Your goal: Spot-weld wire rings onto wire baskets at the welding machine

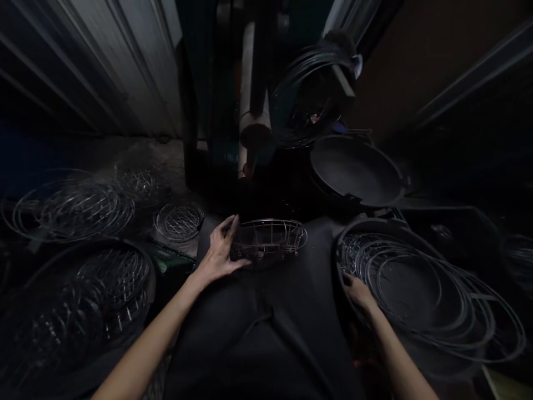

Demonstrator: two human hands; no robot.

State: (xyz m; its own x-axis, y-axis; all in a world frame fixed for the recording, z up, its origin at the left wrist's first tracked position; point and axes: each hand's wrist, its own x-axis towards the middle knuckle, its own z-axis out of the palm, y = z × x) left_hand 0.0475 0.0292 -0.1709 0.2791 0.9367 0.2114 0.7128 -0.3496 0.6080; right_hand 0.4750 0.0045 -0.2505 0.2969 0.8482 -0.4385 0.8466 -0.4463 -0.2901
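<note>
The wire basket (268, 240) sits on the dark cloth (266, 311) spread over your lap, near the middle of the scene and just beyond your knees. Your left hand (219, 253) rests against its left side, fingers (228, 226) spread and curled over the rim, thumb low at the base, so you are holding it by that edge. Your right hand (357, 290) is well apart from the basket, at the near left edge of a pile of wire rings (420, 289) lying in a dark round tray (347, 228) on your right; the fingers reach down among the rings, but it is too dark to tell whether they are closed on one. On the left, stacks of finished wire grilles (112, 283) lie on the floor, with a smaller one (179, 220) farther off. Beyond the tray, a black round pan (353, 169) sits, and a coil of wire (310, 97) hangs above it.
</note>
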